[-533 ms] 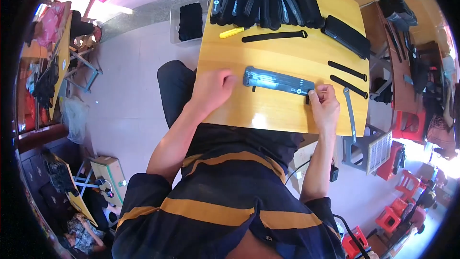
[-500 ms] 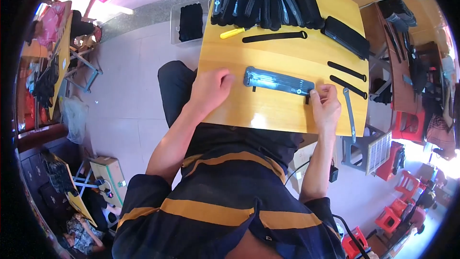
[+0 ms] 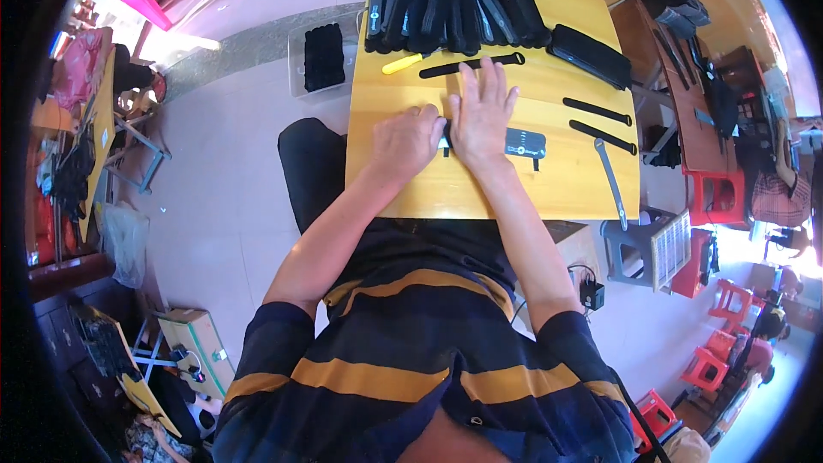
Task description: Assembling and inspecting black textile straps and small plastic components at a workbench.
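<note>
A flat, glossy dark bundle of fabric straps (image 3: 525,144), with pale print at one end, lies across the yellow table in front of me. My right hand (image 3: 482,120) rests flat over its middle, fingers stretched away from me and slightly apart, hiding that part. At the bundle's left end my left hand (image 3: 410,141) has its fingers closed, with the dark end at its fingertips. A short black strip (image 3: 537,165) pokes out from under the bundle on the right, and another (image 3: 446,153) on the left. A loose black strap (image 3: 471,66) lies just beyond my right fingertips.
A yellow-handled tool (image 3: 402,63) lies near a large pile of black straps (image 3: 454,4) at the far edge. A black strap stack (image 3: 589,55) sits far right. Loose straps (image 3: 603,136) and a grey one (image 3: 611,184) lie right. A clear bin (image 3: 297,60) stands beyond the left edge.
My right hand has moved left from the bundle's right end and now lies flat on its middle. My left hand has come right to the bundle's left end.
</note>
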The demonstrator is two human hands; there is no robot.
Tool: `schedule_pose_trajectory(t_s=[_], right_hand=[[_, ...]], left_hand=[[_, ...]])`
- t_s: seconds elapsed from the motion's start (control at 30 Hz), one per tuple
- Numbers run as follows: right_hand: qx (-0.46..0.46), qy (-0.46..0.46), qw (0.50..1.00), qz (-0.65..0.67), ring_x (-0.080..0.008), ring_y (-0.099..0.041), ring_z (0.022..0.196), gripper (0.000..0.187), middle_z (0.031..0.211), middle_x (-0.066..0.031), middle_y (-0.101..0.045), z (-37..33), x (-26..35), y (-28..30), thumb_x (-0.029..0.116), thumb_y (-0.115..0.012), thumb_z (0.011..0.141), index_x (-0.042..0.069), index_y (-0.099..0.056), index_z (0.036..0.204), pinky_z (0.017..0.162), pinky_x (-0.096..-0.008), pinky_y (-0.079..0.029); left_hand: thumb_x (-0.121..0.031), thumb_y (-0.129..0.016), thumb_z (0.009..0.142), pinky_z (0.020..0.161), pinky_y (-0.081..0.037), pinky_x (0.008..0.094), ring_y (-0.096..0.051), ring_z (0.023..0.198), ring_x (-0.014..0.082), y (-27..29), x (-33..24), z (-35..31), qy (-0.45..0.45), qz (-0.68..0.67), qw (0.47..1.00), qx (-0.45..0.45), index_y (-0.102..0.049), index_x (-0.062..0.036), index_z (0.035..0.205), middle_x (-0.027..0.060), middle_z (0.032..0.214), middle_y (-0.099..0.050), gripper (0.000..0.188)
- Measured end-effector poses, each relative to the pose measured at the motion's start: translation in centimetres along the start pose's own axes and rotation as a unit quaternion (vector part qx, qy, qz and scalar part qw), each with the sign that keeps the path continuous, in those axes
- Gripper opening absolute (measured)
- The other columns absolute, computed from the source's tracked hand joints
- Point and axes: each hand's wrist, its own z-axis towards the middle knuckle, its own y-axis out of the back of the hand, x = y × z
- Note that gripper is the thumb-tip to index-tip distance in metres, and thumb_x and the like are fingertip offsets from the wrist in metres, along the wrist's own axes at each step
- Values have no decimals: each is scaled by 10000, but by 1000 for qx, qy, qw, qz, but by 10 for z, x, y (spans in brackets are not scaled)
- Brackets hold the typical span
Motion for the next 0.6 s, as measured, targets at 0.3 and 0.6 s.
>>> schedule_pose_trajectory(t_s=[0.3,0.6], right_hand=[[58,-72,991,-93,-443,-190,1568,592,1662,-211,-272,-9,-43,8,393,-539,1045,151,-408,1569,1222,-727,-116],[41,-105,983,-143,-439,-216,1564,548,1661,-213,-304,-24,-98,36,360,-476,1083,130,-405,1575,1228,-711,-122]], left_hand=[[-310,-653,979,620,-560,480,-719,725,337,-3,5,-2,-37,5,999,-20,-678,-116,881,110,801,-703,218],[-291,-660,977,636,-576,465,-735,742,326,-2,6,-3,-60,30,998,-14,-697,-115,909,115,819,-726,192]])
